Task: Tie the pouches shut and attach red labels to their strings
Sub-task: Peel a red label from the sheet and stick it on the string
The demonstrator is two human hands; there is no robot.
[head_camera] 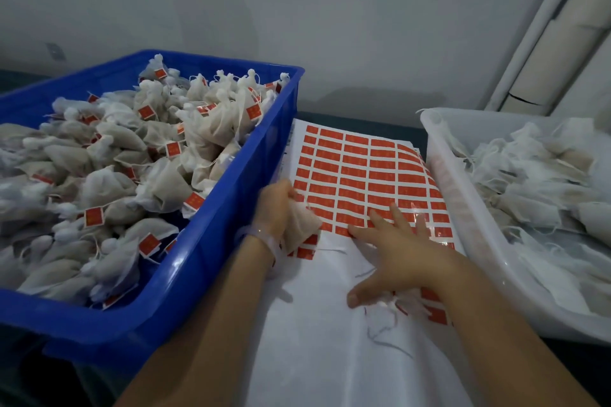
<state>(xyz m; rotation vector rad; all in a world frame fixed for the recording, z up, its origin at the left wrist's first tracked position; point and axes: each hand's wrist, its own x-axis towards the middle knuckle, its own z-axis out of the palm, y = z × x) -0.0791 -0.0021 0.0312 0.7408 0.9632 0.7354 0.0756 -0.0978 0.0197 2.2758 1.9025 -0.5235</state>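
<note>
Blue plastic crate (231, 208) at left, heaped with tied pouches (132, 158) of white mesh, many with a red label on the string. Translucent white bin (443, 195) at right, holding loose pouches (535, 182) with trailing strings. Between the two containers, sheet of red labels (357, 175) on white backing, right edge curled up against the bin's wall, near part bare white paper (314, 324). Left hand (276, 208) just beside the crate's wall, fingers curled round one pouch (302, 225), held over the sheet's left edge. Pale band (261, 235) on that wrist. Right hand (396, 251) laid flat on the sheet, fingers straight and spread, tips on the nearest full rows of labels. Tangle of white string (396, 306) just beside the right thumb; whether touched or apart, cannot tell. Grey wall (330, 26) behind.
</note>
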